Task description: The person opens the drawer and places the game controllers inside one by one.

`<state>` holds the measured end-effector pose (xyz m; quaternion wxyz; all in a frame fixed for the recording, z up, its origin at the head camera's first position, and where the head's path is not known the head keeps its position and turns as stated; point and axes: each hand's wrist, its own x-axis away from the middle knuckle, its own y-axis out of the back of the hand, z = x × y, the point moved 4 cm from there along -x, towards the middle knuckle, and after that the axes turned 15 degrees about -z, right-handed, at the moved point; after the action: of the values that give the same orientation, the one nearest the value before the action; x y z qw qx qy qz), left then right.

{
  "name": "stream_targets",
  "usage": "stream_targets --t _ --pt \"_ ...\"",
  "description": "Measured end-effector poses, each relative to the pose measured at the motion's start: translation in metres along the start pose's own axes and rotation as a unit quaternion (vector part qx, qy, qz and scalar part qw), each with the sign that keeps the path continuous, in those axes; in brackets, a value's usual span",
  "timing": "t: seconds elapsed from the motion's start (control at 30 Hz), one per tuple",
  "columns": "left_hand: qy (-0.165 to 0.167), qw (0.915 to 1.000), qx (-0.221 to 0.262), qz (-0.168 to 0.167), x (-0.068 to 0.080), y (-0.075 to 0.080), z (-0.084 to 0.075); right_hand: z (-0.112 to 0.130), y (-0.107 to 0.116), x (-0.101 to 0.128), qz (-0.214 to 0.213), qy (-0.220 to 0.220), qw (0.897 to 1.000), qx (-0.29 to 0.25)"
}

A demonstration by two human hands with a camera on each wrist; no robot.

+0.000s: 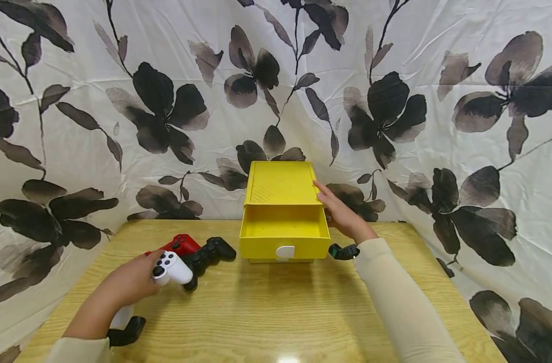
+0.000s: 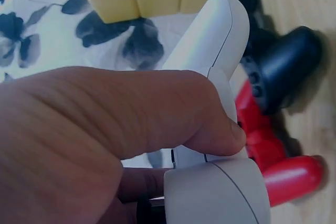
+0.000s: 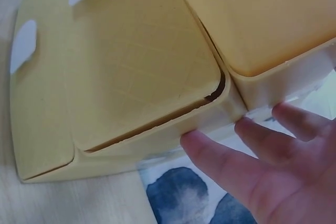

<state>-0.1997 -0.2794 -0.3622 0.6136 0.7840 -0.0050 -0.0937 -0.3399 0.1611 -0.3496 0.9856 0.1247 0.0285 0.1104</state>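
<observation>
Three pads sit left of the yellow box [image 1: 280, 184] on the wood-grain worktop [image 1: 276, 307]: white pad [image 1: 172, 268], black pad [image 1: 209, 254], red pad [image 1: 180, 244]. Left hand [image 1: 130, 282] grips the white pad, thumb curled over its smooth, rounded handle; black and red lie just behind it, touching each other. Left forearm lies low over the worktop. Right hand [image 1: 341, 214] reaches forward, straight fingers [image 3: 220, 163] pressed flat against the box's right wall, holding nothing. Drawer [image 1: 282, 234] is pulled out, white tab in front. Box is matte plastic with rounded corners.
</observation>
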Motion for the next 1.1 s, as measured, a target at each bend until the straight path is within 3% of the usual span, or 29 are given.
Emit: stream_targets --t 0.43,0.93,1.1 --pt "-0.007 0.9999 0.004 0.012 -0.006 0.033 -0.032 0.0 0.0 0.0 0.006 0.003 1.0 -0.003" --pt "-0.056 0.9974 -0.015 -0.043 -0.016 0.054 -0.055 0.0 0.001 0.0 0.02 0.004 1.0 0.002" --pt "-0.058 0.9975 -0.013 -0.037 -0.019 0.059 -0.061 -0.001 0.0 -0.001 0.017 0.001 1.0 -0.001"
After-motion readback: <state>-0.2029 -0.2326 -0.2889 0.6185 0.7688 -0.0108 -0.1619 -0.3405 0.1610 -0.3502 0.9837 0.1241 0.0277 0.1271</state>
